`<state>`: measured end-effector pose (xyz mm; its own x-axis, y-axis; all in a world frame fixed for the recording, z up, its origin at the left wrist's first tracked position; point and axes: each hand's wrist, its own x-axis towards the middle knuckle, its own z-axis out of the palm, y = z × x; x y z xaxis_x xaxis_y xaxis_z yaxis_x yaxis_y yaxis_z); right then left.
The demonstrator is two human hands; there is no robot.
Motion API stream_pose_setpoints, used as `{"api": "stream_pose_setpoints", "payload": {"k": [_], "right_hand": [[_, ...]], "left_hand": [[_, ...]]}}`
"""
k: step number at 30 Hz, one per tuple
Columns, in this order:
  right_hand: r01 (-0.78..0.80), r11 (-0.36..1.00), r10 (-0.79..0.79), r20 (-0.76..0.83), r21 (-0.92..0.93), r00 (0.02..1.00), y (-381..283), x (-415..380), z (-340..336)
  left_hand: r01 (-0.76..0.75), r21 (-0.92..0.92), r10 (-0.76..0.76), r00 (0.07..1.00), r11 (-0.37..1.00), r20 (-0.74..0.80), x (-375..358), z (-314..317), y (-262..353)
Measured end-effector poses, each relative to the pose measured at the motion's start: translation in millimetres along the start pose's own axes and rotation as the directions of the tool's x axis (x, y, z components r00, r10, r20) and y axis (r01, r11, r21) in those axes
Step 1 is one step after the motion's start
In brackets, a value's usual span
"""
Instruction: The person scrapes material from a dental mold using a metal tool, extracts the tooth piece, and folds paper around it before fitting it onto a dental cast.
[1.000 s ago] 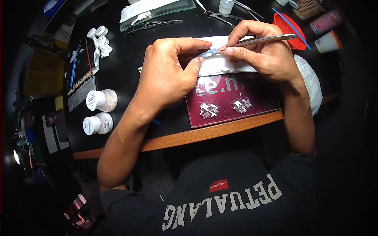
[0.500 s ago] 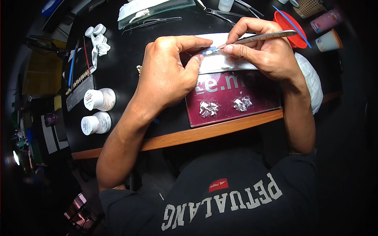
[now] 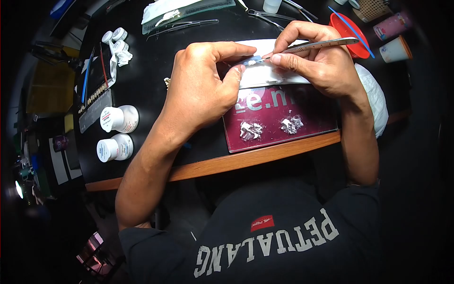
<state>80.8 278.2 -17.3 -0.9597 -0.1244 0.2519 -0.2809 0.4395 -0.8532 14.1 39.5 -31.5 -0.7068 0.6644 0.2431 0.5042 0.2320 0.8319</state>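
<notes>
Between the thumb and fingers of my left hand is a small blue piece with a white lump on it, partly hidden by the fingertips. My right hand grips a flat metal scalpel handle with ruler marks, pen-fashion; its working end points left, close to the white lump. Both hands are over a white folded tissue. Toward me, the maroon glass slab carries two heaps of white, crumbly paste, a left heap and a right heap.
Left on the black table are two white-lidded jars, smaller jars, brushes and a tooth shade guide. Tweezers and a glass plate lie at the back. A red bowl and white cup stand right.
The scalpel handle has turned slightly in my right fingers, its rear end shifting a little right. My left hand and the blue piece stay almost in place.
</notes>
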Motion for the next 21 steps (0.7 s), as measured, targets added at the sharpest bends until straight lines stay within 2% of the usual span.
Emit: {"api": "stream_pose_setpoints", "payload": {"k": [7,10,13,21], "right_hand": [[0.031,0.999,-0.03,-0.017,0.026,0.999,3.0,0.3,-1.6],[0.066,0.99,-0.062,-0.035,0.124,0.997,2.4,-0.4,0.8],[-0.012,1.0,0.01,0.066,0.024,0.998,-5.4,-1.7,-2.9],[0.087,0.994,-0.086,-0.012,0.069,0.996,3.6,-0.6,4.2]], "left_hand": [[-0.015,0.028,0.016,1.0,0.999,-0.016,-0.4,-1.2,3.0],[-0.064,0.079,0.067,0.997,0.995,-0.045,-1.8,-0.8,2.9],[-0.101,0.104,0.108,0.992,0.989,-0.064,-2.7,1.6,2.9],[-0.133,0.137,0.143,0.987,0.982,-0.07,-3.6,2.5,1.3]]}}
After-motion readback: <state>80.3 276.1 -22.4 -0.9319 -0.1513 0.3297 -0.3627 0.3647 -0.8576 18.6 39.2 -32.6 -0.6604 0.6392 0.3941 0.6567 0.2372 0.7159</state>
